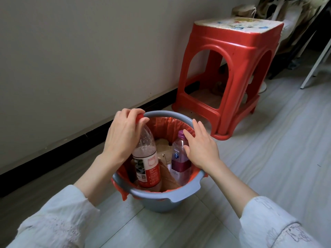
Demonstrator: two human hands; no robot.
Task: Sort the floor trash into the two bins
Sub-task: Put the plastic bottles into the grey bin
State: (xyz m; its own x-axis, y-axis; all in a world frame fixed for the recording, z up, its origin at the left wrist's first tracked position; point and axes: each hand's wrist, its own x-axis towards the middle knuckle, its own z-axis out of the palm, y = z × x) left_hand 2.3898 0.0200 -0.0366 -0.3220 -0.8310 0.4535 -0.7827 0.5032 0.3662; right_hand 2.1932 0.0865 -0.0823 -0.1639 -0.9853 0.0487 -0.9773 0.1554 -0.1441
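A: Bin first. Where is it, what's it made of?

B: Grey plastic bin (pixel 180 194), round, smooth, with a flared lip, standing on the floor (pixel 268 167) close to the wall (pixel 71 59). A thin, crinkled red liner bag (pixel 172 122) is folded over its rim.

A: What's inside?

B: Two clear plastic bottles, both upright in the bin. The red-capped bottle (pixel 146 158) is on the left, with a red and white label and pinkish residue inside. The purple-capped bottle (pixel 179 158) is on the right, with purple liquid low down. Brown cardboard pieces (pixel 163 153) sit between and behind them.

A: Hands?

B: The left hand (pixel 123 135) is curled round the red cap and neck, gripping the top. The right hand (pixel 200 147) has its fingers straight and spread, lying against the purple-capped bottle's shoulder, not wrapped round it. Both arms are in white embroidered sleeves (pixel 59 221).

A: Floor and room?

B: The floor is pale wood-look planks, matte, with long seams. The wall is plain off-white with a black baseboard (pixel 53 154). A red moulded plastic stool (pixel 231 72) with arched sides and a worn, paint-spotted top stands near the bin against the wall. Beyond it are a white metal leg (pixel 317 61) and some blurred clutter I can't make out.
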